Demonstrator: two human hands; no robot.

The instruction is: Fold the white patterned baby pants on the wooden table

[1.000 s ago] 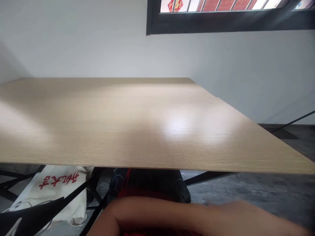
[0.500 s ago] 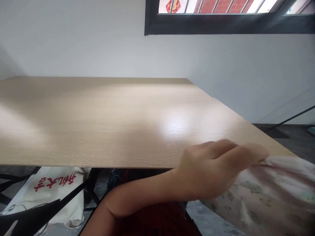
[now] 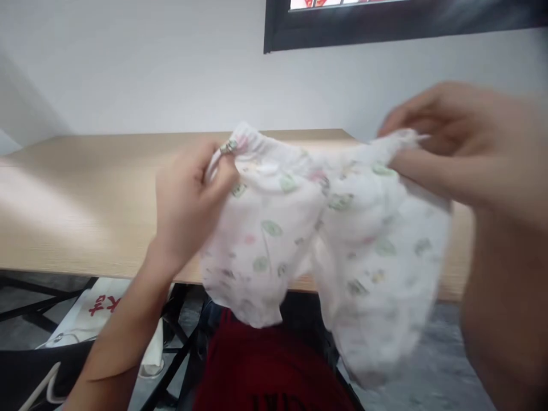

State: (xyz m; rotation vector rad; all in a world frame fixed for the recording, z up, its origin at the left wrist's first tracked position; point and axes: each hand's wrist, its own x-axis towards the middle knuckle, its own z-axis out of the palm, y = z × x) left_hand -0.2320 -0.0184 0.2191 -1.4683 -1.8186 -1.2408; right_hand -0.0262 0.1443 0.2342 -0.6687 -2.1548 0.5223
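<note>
I hold up a small white garment [image 3: 325, 240] printed with green and pink shapes, above the near edge of a light wooden table [image 3: 85, 194]. My left hand [image 3: 188, 202] pinches its gathered top edge on the left side. My right hand [image 3: 445, 134], blurred and close to the camera, grips the other end of that edge at the upper right. The cloth hangs down between my hands in two loose lobes, past the table edge and over my red top [image 3: 274, 371].
A white bag with red lettering [image 3: 96, 311] lies on the floor under the table, beside black table legs [image 3: 180, 342]. A white wall stands behind the table, with a dark window frame [image 3: 385, 28] at the top right. Grey floor lies at the lower right.
My left hand has swung from the right, where it grasped the cloth, up over the table. My right hand has come into view and taken the other end. The garment now hangs spread between both hands.
</note>
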